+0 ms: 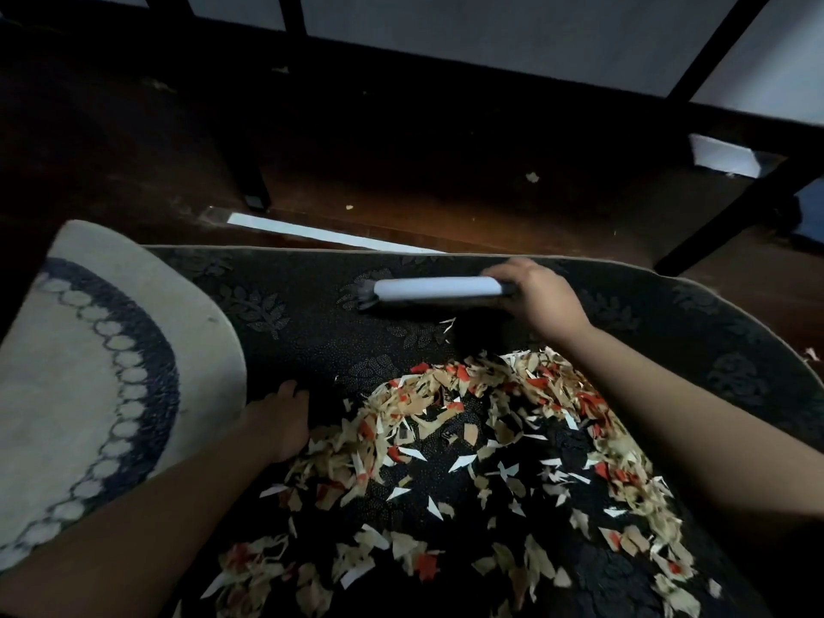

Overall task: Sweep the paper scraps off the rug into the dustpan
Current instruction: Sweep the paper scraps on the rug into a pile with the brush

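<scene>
Nearest us, torn beige, white and red paper scraps (468, 461) lie heaped over the dark patterned rug (312, 332), filling the lower centre of the frame. Our left hand (278, 421) rests flat and released on the rug at the heap's left edge. Further up, our right hand (533, 298) is clenched around a white-backed hand brush (434, 289). Beyond lies wooden floor (401, 202).

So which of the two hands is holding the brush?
The right hand, closed on the brush handle; the left hand rests flat on the rug.
</scene>
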The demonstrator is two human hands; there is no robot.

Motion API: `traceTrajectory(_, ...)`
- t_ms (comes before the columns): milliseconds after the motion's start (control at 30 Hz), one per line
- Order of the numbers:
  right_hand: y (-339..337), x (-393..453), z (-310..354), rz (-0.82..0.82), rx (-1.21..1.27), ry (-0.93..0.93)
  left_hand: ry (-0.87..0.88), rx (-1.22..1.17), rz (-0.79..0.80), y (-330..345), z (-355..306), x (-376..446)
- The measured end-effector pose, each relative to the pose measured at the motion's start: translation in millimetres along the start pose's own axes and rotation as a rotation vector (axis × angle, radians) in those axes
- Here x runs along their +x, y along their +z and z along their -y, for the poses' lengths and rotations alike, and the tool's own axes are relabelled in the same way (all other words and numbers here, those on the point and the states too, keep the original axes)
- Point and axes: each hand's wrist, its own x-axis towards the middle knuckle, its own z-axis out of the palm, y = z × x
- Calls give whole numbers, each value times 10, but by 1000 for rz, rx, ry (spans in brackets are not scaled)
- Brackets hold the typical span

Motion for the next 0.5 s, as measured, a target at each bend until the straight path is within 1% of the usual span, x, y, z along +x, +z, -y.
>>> traceTrajectory(67,111,32,-43,0,-36,54,4,3,-4,4,-5,0)
traceTrajectory(133,160,9,-48,43,-6,84,10,5,-10,10,1,1)
traceTrajectory(233,102,-84,-40,182,-5,-43,23,1,-11,20,20,0)
traceTrajectory(300,-14,-137,-60,222,20,-110,22,3,-10,24,33,-3)
traceTrajectory(367,-156,-172,-90,206,59,-148,17,-1,-5,26,38,-4)
traceTrajectory(433,-264,-153,-81,136,61,-180,13,-6,-10,26,46,-4)
traceTrajectory(500,-301,-68,-32,60,49,-160,8,-15,-21,29,49,-1)
